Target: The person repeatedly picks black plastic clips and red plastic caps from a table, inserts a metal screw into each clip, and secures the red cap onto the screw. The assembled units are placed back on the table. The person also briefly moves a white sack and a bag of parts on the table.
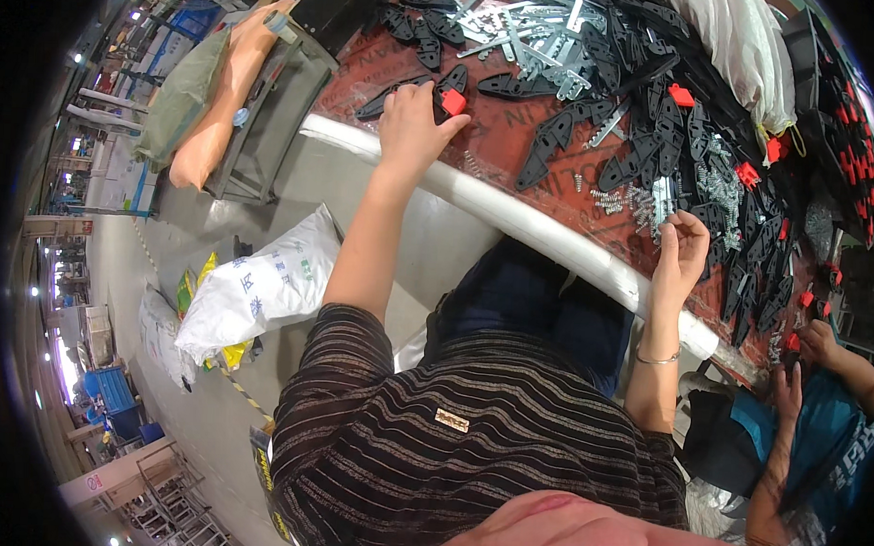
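On the left part of the red-covered table (503,174), my left hand (408,128) closes around a black plastic part fitted with a red piece (453,102). More of that black plastic lies just beyond its fingers. My right hand (683,258) is over the near edge, thumb and fingers curled together; whatever they may pinch is too small to make out. Beside its fingertips are a shiny metal strip (662,196) and small coil springs (641,209). Long black plastic parts (549,147) lie loose between my hands and beyond them.
Metal strips (522,45) are heaped at the back, near a white sack (733,52). A white padded roll (516,213) edges the table. At right, a co-worker's hands (818,346) handle a red-and-black part. On my left are a white bag (263,286) and a loaded cart (269,123).
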Motion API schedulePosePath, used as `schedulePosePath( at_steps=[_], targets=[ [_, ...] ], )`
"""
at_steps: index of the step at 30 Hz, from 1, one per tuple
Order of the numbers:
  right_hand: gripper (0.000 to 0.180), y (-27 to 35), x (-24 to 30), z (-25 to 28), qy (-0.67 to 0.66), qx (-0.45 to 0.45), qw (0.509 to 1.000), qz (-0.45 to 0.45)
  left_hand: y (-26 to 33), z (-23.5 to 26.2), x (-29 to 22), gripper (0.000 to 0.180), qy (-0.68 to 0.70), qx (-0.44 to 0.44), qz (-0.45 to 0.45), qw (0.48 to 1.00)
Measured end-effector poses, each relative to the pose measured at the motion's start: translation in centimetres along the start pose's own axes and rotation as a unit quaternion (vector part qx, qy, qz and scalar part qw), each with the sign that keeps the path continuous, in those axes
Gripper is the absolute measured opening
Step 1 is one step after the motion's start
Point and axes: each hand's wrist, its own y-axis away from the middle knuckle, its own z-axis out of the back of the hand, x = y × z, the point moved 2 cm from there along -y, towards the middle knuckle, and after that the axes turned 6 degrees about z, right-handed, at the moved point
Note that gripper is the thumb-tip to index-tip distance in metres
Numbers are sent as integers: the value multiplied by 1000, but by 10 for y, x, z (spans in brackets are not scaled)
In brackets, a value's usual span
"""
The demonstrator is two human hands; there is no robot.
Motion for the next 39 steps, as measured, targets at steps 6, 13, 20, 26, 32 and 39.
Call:
schedulePosePath(
  at_steps=[6,13,20,26,32,39],
  targets=[
    [20,3,1,-1,-19,-11,1000,6,-6,-14,21,61,17,22,-45,999],
    [20,4,5,-4,-3,7,1000,18,-39,15,71,56,0,-98,-48,994],
    [22,-49,46,1,276,36,956,96,-51,4,109,68,93,114,30,989],
    [27,-117,18,-6,534,38,803,260,-40,24,71,65,78,-30,-40,996],
    [24,-118,0,-5,572,101,775,251,-6,29,-18,47,284,-18,-129,950],
    [26,-74,35,-3,496,45,814,299,51,-26,-162,50,672,428,68,601]
  ],
)
